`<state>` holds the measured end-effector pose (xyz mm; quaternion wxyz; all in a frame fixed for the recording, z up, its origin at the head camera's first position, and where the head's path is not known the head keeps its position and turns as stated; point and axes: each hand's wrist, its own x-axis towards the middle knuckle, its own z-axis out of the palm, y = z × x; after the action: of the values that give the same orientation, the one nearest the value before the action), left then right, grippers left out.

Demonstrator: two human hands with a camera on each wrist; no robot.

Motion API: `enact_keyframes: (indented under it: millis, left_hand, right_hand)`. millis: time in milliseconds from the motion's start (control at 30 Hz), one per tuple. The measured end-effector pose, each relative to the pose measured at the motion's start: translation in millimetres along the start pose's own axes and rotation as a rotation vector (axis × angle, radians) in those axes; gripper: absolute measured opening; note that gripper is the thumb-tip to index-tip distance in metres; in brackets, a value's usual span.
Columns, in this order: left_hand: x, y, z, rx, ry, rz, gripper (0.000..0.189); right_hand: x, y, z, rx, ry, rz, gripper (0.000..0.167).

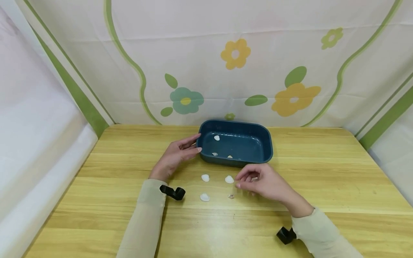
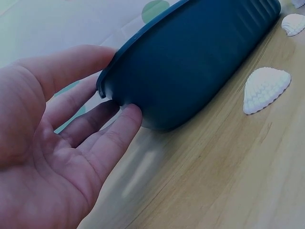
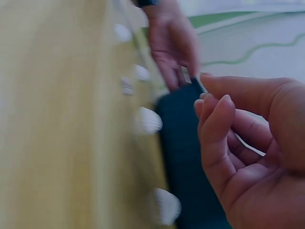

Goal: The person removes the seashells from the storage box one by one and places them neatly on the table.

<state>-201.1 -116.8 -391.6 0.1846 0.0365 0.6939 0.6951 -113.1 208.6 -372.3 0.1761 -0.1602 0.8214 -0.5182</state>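
A dark blue basin (image 1: 237, 163) sits toward the back of the table with several small seashells inside. My left hand (image 1: 174, 154) holds its left end; in the left wrist view the thumb is at the rim and the fingers lie against the outer wall. Just right of a white seashell (image 1: 229, 179), my right hand (image 1: 262, 181) pinches a small pale seashell, mostly hidden by the fingertips. Two white seashells (image 1: 204, 197) lie to the left, and a small brownish seashell (image 1: 231, 196) lies nearer. The right wrist view shows another seashell (image 3: 167, 206) below my right hand.
Wood-patterned table (image 1: 113, 211) surrounds the basin and shells. A floral cloth (image 1: 206, 61) hangs behind the table's back edge, with more cloth at both sides. Black mounts are strapped to both sleeves.
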Motion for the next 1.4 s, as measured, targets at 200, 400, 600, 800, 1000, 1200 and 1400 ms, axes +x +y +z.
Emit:
enact_keyframes:
  millis: [200, 400, 600, 800, 1000, 1200, 1400]
  left_hand:
    - [1.1, 0.9, -0.9, 0.005, 0.009, 0.005, 0.060]
    - [0.7, -0.3, -2.3, 0.009, 0.009, 0.002, 0.060]
    - [0.0, -1.8, -5.1, 0.015, 0.016, 0.002, 0.060]
    - [0.7, -2.5, -4.2, 0.005, 0.013, 0.004, 0.060]
    - [-1.1, -1.6, -2.1, 0.021, 0.022, 0.001, 0.060]
    - [-2.1, -1.9, -1.2, 0.031, 0.027, -0.012, 0.061]
    - [-2.7, -1.6, -0.5, 0.025, 0.016, -0.010, 0.059]
  right_hand:
    - [-3.1, -10, -19, 0.067, 0.123, -0.016, 0.024]
    - [3.4, -12, -24, 0.045, 0.144, 0.021, 0.025]
    - [36.3, -23, -29, -0.047, 0.175, 0.005, 0.016]
    - [77.6, -36, -29, -0.118, 0.182, 0.009, 0.012]
    - [117.0, -41, -26, -0.124, 0.178, 0.049, 0.014]
    - [145.9, -39, -22, -0.098, 0.197, 0.101, 0.013]
    - [164.2, -32, -17, -0.090, 0.201, 0.155, 0.015]
